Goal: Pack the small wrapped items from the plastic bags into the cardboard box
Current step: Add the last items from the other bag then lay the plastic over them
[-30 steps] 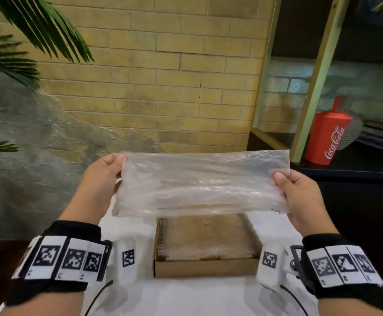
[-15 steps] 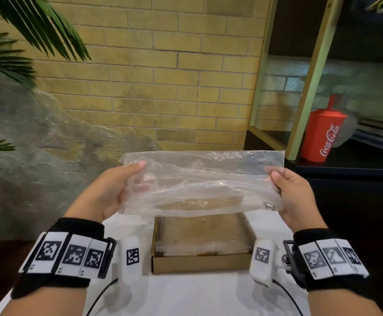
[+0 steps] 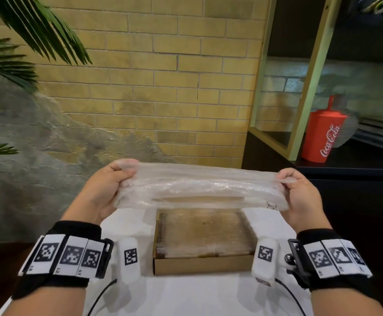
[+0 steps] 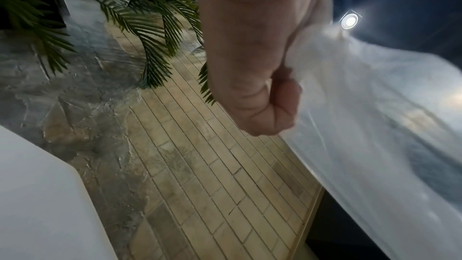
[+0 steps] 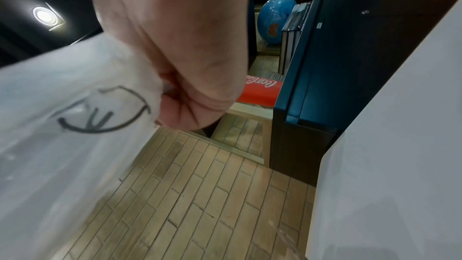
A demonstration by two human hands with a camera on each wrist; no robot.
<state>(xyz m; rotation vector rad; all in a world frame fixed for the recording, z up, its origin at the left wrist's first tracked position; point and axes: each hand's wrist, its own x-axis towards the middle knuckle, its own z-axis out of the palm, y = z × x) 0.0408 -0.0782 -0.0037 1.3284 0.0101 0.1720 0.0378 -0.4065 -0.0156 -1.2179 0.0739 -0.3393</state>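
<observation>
A clear plastic bag (image 3: 199,189) is stretched flat between both hands, in the air just above the far edge of the cardboard box (image 3: 203,266). My left hand (image 3: 108,190) grips the bag's left end with curled fingers (image 4: 272,106). My right hand (image 3: 300,195) pinches the bag's right end (image 5: 87,110) beside a black printed mark. Long thin wrapped items show faintly through the plastic. The shallow box on the white table (image 3: 186,297) holds a layer of wrapped items lying side by side.
A brick and rough stone wall (image 3: 140,99) rises just behind the table. Palm fronds (image 3: 26,42) hang at the upper left. A dark shelf unit on the right carries a red Coca-Cola cup (image 3: 322,135).
The bag has tipped from upright and facing me to nearly flat and has come down closer to the box. Both hands have lowered and curled tighter on its ends.
</observation>
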